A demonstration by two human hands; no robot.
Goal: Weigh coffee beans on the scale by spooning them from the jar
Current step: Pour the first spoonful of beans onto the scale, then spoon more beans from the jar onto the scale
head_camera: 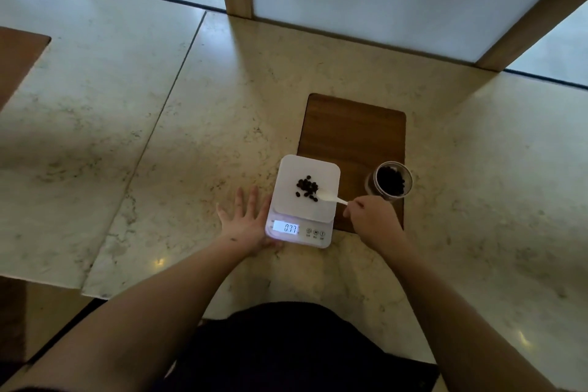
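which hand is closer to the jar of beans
Right. The right hand, holding the white spoon, sits just below-left of the jar. The left hand lies flat across the scale from it.

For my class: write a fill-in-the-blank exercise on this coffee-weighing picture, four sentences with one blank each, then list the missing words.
1. The right hand holds a white ____ over the scale.
2. The coffee beans lie in a small heap on the scale's ____ platform.
3. The open jar stands on a ____ board.
4. The left hand lies ____ on the counter beside the scale.

Missing words: spoon; white; wooden; flat
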